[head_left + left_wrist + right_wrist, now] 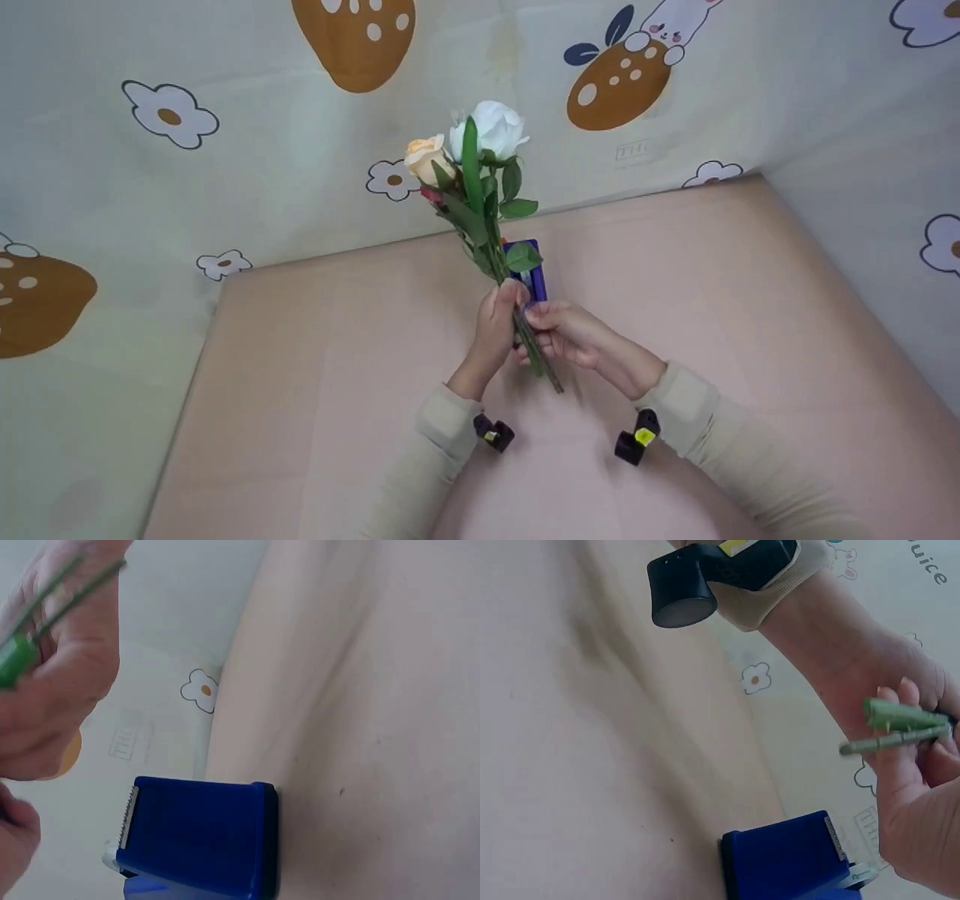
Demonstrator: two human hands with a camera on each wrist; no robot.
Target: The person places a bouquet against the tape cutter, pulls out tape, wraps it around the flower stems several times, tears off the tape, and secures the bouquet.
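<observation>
A small bunch of flowers stands tilted over the table in the head view, with a white rose (496, 131), a peach rose (426, 159) and green leaves (471, 169). My left hand (496, 319) grips the stems in its fist below the leaves. Just lower, my right hand (581, 334) pinches at the stems (541, 356) with thumb and fingers, and the cut ends poke out beneath. Both wrist views catch the stem ends (900, 716) close up. Beyond the hands lies a blue tape dispenser (195, 836) with a toothed cutting edge, partly covered by leaves and hands in the head view.
A pale pink tabletop (337, 360) spreads under the hands. Behind it rises a light cloth (247, 165) printed with flowers, strawberries and a rabbit. Black wrist cameras (493, 433) sit at both beige cuffs.
</observation>
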